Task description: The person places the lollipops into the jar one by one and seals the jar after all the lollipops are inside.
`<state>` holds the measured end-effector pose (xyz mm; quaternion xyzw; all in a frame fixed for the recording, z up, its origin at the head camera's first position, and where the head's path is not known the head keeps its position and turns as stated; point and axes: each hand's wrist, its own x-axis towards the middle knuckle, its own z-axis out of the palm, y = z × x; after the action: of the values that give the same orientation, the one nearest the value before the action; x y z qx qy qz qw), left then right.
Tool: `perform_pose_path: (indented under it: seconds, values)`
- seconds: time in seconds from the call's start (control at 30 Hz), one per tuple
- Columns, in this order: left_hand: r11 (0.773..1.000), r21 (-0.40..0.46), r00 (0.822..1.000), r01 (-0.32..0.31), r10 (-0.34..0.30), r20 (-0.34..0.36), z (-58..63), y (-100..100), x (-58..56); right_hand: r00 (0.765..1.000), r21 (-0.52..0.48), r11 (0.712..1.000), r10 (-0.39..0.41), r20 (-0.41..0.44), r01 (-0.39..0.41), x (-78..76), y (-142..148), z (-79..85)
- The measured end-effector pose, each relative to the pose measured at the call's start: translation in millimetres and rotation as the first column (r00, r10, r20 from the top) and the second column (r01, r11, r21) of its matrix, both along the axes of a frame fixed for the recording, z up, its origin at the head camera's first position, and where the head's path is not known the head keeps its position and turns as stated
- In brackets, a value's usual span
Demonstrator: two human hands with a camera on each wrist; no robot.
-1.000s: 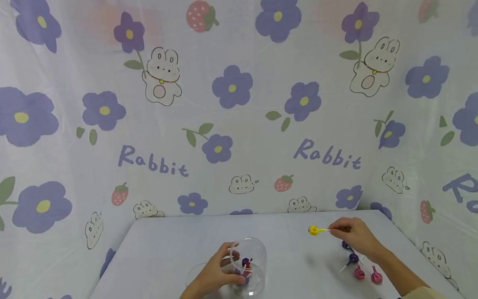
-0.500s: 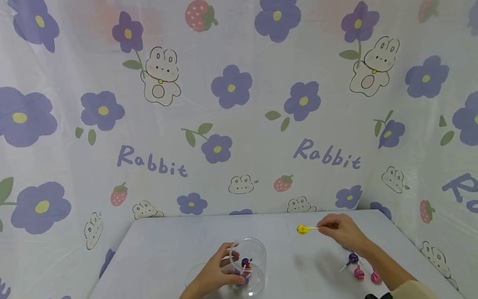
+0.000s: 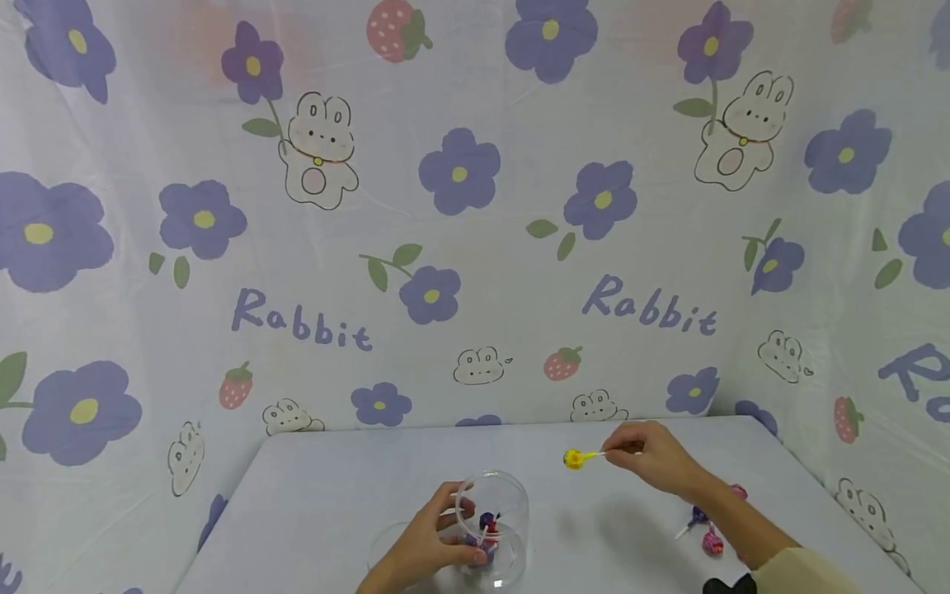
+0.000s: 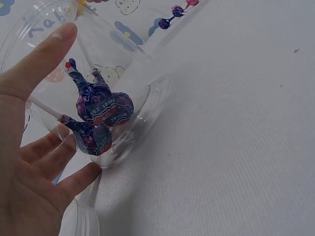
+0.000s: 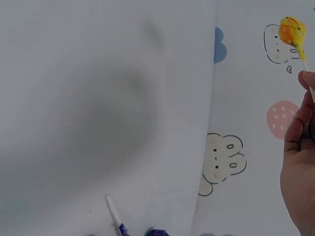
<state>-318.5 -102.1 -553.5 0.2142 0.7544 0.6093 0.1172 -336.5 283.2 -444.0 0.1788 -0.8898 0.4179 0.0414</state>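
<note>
My left hand (image 3: 423, 540) grips a clear plastic jar (image 3: 514, 511) from its left side, thumb and fingers around the wall. Inside the jar lie several purple-wrapped lollipops (image 4: 96, 101), gathered near its base in the left wrist view. To the right, my right hand (image 3: 653, 458) pinches the white stick of a yellow-wrapped lollipop (image 3: 574, 459) between thumb and fingertips. Held above the table, this lollipop points its candy end left, toward the jar's side. The right wrist view shows the same yellow lollipop (image 5: 292, 32) at its upper right.
On the white table (image 3: 312, 495), a pink lollipop (image 3: 712, 542) and a purple lollipop (image 3: 698, 516) lie beneath my right forearm, with another pink one (image 3: 739, 492) behind. A clear round lid-like piece (image 4: 81, 221) lies beside the jar. A printed curtain (image 3: 519, 247) hangs behind.
My right hand has carried the yellow lollipop leftward, closer to the jar. My forearm now covers some of the loose lollipops. The left hand and jar stay in place.
</note>
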Motion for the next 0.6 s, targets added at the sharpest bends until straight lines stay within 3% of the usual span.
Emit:
perform_pose_path:
  seconds: [0.4, 0.6]
  values:
    - [0.999, -0.031, 1.0, -0.02, 0.02, 0.01, 2.5, 1, 0.8, 0.98, -0.027, 0.98, 0.195, -0.036, -0.196, 1.3, -37, 2.7]
    - [0.998, -0.05, 0.999, -0.035, 0.036, 0.022, 4.4, 2, 1.7, 0.968, 0.01, 0.969, 0.247, -0.048, -0.247, -0.9, -57, 0.8]
